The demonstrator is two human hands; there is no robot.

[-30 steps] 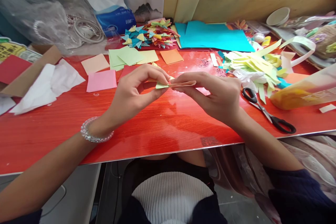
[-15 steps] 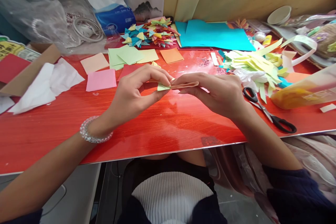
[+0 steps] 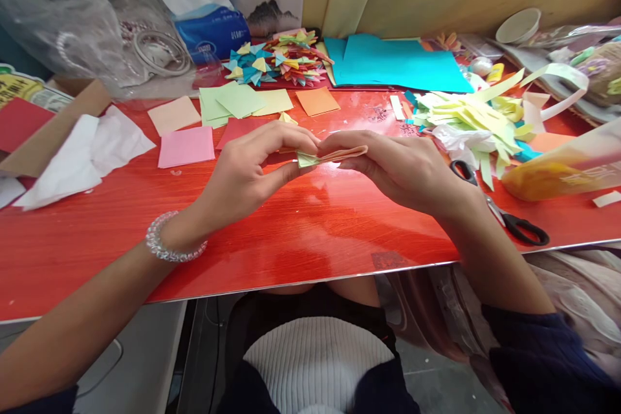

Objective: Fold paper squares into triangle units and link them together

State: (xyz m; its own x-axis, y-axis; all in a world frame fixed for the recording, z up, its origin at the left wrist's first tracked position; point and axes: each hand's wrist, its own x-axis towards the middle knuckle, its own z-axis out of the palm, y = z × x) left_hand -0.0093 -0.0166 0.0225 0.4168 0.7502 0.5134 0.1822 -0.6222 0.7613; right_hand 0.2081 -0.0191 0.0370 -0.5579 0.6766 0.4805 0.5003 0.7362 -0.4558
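Observation:
Between both hands, above the red table (image 3: 233,265), is a small piece of folded paper (image 3: 342,154), light green at its left end and peach-orange toward the right. My left hand (image 3: 259,165) pinches the green end between thumb and fingers. The peach part is gripped by my right hand (image 3: 398,168), its fingers on top and thumb beneath. The two index fingertips nearly meet over the paper and hide part of it. Just behind the left fingers lies a small yellow folded piece (image 3: 288,118), beside a red paper square (image 3: 237,130).
Pink (image 3: 186,147), peach (image 3: 173,115), green (image 3: 240,99) and orange (image 3: 318,101) squares lie behind my left hand. A pile of folded pieces (image 3: 259,65) and blue sheets (image 3: 398,65) sit farther back. Scissors (image 3: 524,229), paper strips (image 3: 466,116) and a drink container (image 3: 572,168) are at right.
The fingers have shifted slightly over the folded paper, and its green end sits a little farther right. Both hands keep their hold; the right forearm has moved slightly over the scissors.

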